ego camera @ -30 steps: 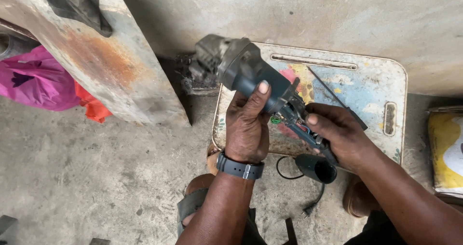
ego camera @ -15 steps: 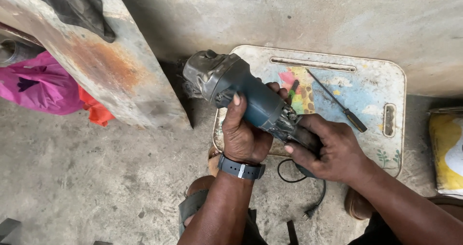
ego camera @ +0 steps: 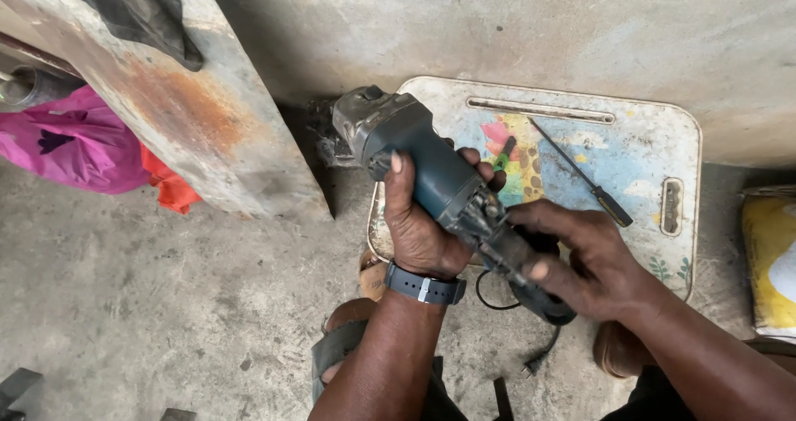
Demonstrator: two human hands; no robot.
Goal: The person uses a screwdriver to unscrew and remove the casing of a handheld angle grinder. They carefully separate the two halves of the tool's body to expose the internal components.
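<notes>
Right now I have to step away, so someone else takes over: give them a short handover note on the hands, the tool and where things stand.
Left hand grips the blue-grey body of the angle grinder, held above the worn painted board.
Right hand holds the grinder's rear end, where the casing is open and inner parts show.
A long screwdriver and a small green-handled tool lie on the board, untouched.
Done: rear housing opened.
Left: rear still open; cord hangs loose below.

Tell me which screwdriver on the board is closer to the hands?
The small green-handled screwdriver: it lies right beside the left hand's fingers. The long black-handled screwdriver lies farther right on the painted board.
</notes>
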